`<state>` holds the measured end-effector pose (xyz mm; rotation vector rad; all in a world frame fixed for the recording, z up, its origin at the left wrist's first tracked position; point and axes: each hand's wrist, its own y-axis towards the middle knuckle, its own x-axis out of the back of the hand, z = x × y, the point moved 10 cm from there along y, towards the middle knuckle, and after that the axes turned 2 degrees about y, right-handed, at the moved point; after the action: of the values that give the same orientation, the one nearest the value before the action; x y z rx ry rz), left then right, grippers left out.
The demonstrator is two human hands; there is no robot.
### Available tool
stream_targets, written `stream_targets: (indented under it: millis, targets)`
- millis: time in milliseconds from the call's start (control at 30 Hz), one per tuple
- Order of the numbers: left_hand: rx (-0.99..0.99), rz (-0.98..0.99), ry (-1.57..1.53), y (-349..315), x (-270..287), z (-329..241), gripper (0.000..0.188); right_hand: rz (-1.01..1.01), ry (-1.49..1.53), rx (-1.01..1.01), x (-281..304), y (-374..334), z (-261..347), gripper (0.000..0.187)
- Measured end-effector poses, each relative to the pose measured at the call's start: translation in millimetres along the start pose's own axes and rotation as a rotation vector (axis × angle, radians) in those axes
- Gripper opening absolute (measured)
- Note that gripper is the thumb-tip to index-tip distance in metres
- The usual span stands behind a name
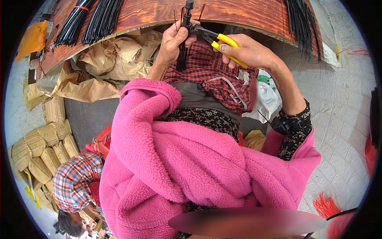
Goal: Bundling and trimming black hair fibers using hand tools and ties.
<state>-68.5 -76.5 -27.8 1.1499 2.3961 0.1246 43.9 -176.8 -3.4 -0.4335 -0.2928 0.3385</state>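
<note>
From my remote seat I see the left hand [172, 44] pinched around a black fitting [186, 20] over the table's [159, 15] near edge, probably steadying it; the right hand [251, 51] grips yellow-handled pliers [227, 39], angled leftward, presumably bringing their head beside the fitting.

A few printed characters [104, 83] show on the crumpled brown paper sack [85, 85] at the left, where folds cut the lettering short. On the white plastic bag [266, 98] at the right, a green patch [263, 78] shows, but whether it holds any writing is too small to tell.
</note>
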Motion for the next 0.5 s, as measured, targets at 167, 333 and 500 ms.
stream_targets:
  millis: [167,333,500]
  targets:
    - [-0.021,-0.045,0.055,-1,-1,-3,0.045,0.004,0.043,-0.034,-3,-3,-1,0.033]
    - [-0.026,0.028,0.055,-2,5,2,0.043,0.008,0.089,-0.051,-8,-3,5,0.035]
    - [-0.038,-0.029,-0.044,-1,-5,-10,0.042,0.154,0.312,-0.035,-22,7,-15,0.038]
